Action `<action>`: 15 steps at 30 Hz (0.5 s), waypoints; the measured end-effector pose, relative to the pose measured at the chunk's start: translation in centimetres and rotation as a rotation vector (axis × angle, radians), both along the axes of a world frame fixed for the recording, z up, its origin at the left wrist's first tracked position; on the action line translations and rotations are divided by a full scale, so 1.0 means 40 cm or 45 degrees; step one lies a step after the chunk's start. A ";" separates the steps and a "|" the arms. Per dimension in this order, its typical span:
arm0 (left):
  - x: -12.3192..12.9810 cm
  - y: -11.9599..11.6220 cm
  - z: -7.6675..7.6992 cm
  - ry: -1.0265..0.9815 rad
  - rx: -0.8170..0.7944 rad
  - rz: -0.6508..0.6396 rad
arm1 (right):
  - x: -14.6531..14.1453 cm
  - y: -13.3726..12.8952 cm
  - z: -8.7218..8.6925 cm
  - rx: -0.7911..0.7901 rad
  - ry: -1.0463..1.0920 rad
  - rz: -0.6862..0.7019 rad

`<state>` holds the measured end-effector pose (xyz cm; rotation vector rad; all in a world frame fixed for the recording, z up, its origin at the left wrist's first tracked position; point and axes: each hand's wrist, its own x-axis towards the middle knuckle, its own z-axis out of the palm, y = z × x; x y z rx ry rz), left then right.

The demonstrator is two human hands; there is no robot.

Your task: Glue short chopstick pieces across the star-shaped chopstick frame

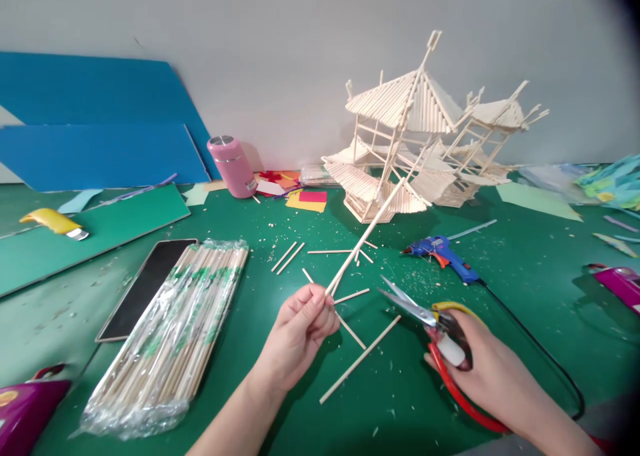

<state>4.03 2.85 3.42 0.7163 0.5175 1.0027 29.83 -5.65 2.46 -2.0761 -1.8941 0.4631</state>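
Note:
My left hand (303, 333) is closed, its thumb and fingers pinching a long thin wooden stick (367, 233) that points up and away to the right. A second stick seems to lie along it near the fingers. My right hand (483, 356) grips scissors (417, 309) with yellow and red on the handles. Their blades are slightly parted and point left, apart from the held stick. Beneath and beyond my left hand, several cut stick pieces (360, 361) lie on the green table (280, 416), some hidden behind the hand.
Behind stands a stick-built pavilion model (400, 103). A blue glue gun (443, 253) with a black cord lies at right. At left are a plastic-wrapped stick bundle (170, 336), a dark tablet-like slab (143, 289), a yellow cutter knife (53, 221) and a pink bottle (233, 166).

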 end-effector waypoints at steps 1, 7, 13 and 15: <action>0.000 0.000 0.000 0.065 0.034 0.032 | 0.030 -0.004 -0.009 0.048 -0.111 -0.024; -0.001 -0.018 0.002 0.960 0.601 0.113 | 0.069 -0.025 0.057 0.502 -0.393 0.019; 0.017 -0.041 -0.004 1.308 1.279 -0.050 | -0.128 0.039 0.142 0.703 -0.351 0.526; 0.020 -0.043 -0.010 1.375 1.344 -0.039 | -0.170 0.072 0.127 0.528 -0.357 0.641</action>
